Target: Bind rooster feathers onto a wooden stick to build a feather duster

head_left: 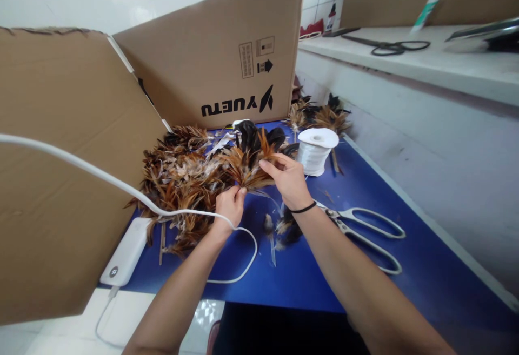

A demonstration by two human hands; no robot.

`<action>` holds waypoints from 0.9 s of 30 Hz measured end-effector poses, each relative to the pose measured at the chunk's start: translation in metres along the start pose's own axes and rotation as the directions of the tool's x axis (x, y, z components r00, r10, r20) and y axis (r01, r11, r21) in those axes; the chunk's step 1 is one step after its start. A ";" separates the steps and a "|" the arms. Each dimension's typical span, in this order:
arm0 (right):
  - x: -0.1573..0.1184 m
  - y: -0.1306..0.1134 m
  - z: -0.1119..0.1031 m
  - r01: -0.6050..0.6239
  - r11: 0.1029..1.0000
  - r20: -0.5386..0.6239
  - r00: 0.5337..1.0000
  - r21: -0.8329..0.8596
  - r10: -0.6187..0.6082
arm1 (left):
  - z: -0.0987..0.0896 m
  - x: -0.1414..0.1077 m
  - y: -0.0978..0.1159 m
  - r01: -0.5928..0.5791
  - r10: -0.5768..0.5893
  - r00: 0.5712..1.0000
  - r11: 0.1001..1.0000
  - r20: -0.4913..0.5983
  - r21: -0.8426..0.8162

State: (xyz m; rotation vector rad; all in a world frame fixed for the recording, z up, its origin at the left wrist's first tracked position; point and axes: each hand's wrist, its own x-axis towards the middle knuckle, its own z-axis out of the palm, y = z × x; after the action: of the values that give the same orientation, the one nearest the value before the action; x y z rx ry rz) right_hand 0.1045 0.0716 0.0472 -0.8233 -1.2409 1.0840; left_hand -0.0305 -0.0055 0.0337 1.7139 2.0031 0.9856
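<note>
A fanned bunch of brown and black feathers (247, 163) is held up over the blue table. At its lower end, my left hand (230, 205) is closed in a pinch on the base. My right hand (288, 178) pinches the feathers at the bunch's right side, thumb against fingers. Left of the bunch lies a big heap of loose brown feathers (182, 174). Just behind my right hand stands a spool of white ribbon (315, 152). Under my right forearm are scissors (365, 230) with pale handles, their blades partly hidden. A few loose feathers (269, 228) lie between my arms.
Cardboard panels (211, 58) stand behind and at the left. A white power bank (127, 252) sits at the table's left edge, and a white cable (97, 174) crosses over my left wrist. Black scissors (389, 47) rest on the ledge at right. More feather bunches (330, 117) lie behind the spool.
</note>
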 end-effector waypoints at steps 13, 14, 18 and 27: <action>-0.017 -0.032 -0.008 0.177 0.959 -0.077 0.977 -0.221 -0.198 | 0.001 0.000 0.000 -0.003 0.003 1.000 1.000 0.018 0.003; -0.021 -0.037 -0.009 0.192 0.958 -0.099 0.971 -0.212 -0.216 | 0.002 0.000 -0.002 0.003 -0.002 1.000 1.000 0.015 -0.012; -0.038 -0.049 -0.014 0.180 0.973 -0.056 0.980 -0.141 -0.190 | 0.007 0.005 -0.008 0.034 -0.032 0.999 0.989 0.015 -0.145; -0.038 -0.010 -0.019 -0.084 0.996 0.121 0.989 -0.028 0.087 | 0.013 0.016 -0.013 0.070 -0.066 0.998 0.966 0.024 -0.248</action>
State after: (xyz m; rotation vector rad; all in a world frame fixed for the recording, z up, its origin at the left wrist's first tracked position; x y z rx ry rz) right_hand 0.1254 0.0340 0.0411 -0.8442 -1.3327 1.2060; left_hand -0.0352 0.0129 0.0188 1.5050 1.8257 1.1420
